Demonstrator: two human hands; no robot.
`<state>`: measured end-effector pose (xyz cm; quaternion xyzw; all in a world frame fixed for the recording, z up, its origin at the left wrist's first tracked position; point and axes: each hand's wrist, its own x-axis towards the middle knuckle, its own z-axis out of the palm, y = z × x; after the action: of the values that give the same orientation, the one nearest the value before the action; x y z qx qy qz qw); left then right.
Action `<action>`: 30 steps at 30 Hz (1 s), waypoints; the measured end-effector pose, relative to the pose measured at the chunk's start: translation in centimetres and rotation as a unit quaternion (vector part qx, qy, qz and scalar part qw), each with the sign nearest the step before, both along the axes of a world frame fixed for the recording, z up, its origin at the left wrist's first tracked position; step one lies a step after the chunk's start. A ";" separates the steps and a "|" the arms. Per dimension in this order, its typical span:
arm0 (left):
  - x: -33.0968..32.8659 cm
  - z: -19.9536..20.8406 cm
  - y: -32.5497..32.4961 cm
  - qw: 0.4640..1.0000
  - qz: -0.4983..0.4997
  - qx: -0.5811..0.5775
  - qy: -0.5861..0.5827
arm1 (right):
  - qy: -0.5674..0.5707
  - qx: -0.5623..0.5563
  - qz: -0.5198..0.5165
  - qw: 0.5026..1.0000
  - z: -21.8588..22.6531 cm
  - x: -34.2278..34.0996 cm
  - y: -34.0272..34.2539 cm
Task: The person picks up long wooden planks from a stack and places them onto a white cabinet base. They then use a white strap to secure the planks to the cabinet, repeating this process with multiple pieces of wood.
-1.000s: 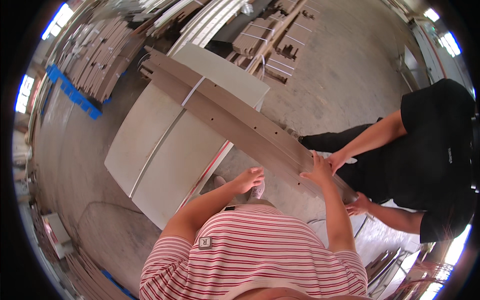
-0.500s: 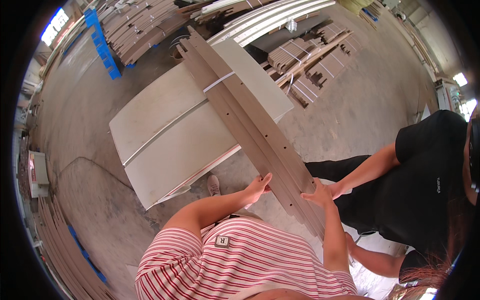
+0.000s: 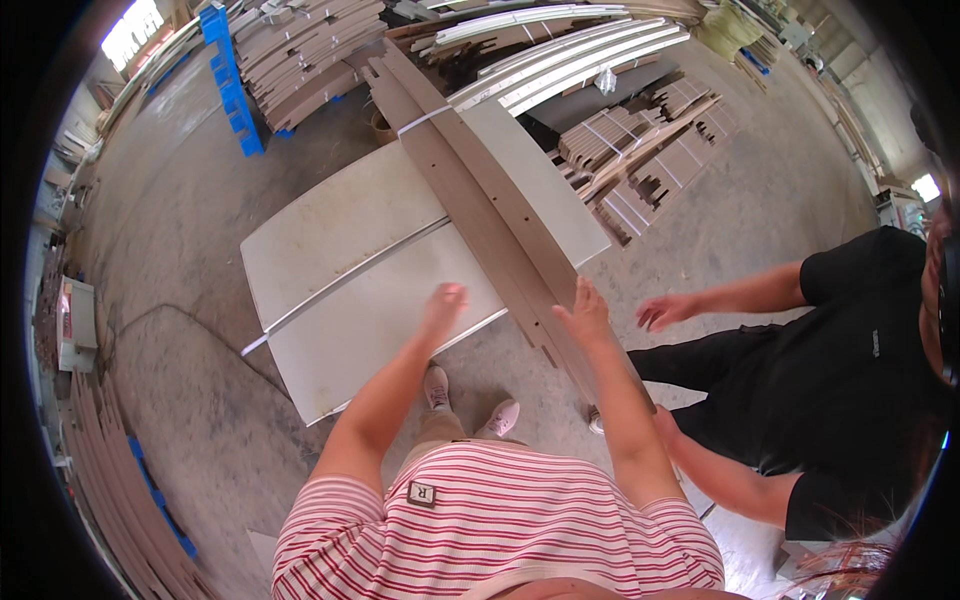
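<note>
A: Head view: what differs from half a second back?

B: The long brown board (image 3: 480, 190) has swung. It now runs from about 11 o'clock down to 5 o'clock, lying across the pale flat panels (image 3: 340, 270) on the floor. Both of the wearer's hands have come off its near end, where they were before.

A: The left hand (image 3: 443, 303)?

B: Arm stretched forward from the lower edge, hand open with fingers loosely spread, hovering over the pale panels, just left of the board. It holds nothing.

A: And the right hand (image 3: 583, 312)?

B: Also reaching forward, fingers spread and empty, at the board's right edge. Whether it touches the edge I cannot tell.

A: Anyone else?

B: A co-worker in black (image 3: 850, 390) at 3 o'clock, one open hand (image 3: 662, 311) held out toward the board but apart from it.
</note>
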<state>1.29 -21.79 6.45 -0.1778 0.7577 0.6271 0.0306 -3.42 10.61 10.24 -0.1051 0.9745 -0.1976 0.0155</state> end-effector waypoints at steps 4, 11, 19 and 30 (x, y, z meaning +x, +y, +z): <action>10.7 -9.2 -20.0 0.895 0.285 -0.335 0.074 | -0.055 0.172 0.062 0.982 4.6 2.7 -8.1; 18.3 -8.9 -35.3 0.816 0.498 -0.110 -0.274 | -0.024 0.205 0.118 0.971 0.6 1.6 -8.5; 17.8 -9.5 -40.6 0.824 0.480 0.299 -0.007 | -0.111 0.219 0.114 0.963 -0.2 -1.1 -9.6; 6.1 1.6 -44.1 0.760 0.473 -0.436 0.096 | -0.156 0.156 0.122 0.968 1.9 -5.0 -10.2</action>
<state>7.37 -65.93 8.01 -0.4468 0.7679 0.1777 -0.4232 -8.40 0.44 12.14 -0.1872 0.9585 -0.0537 0.2080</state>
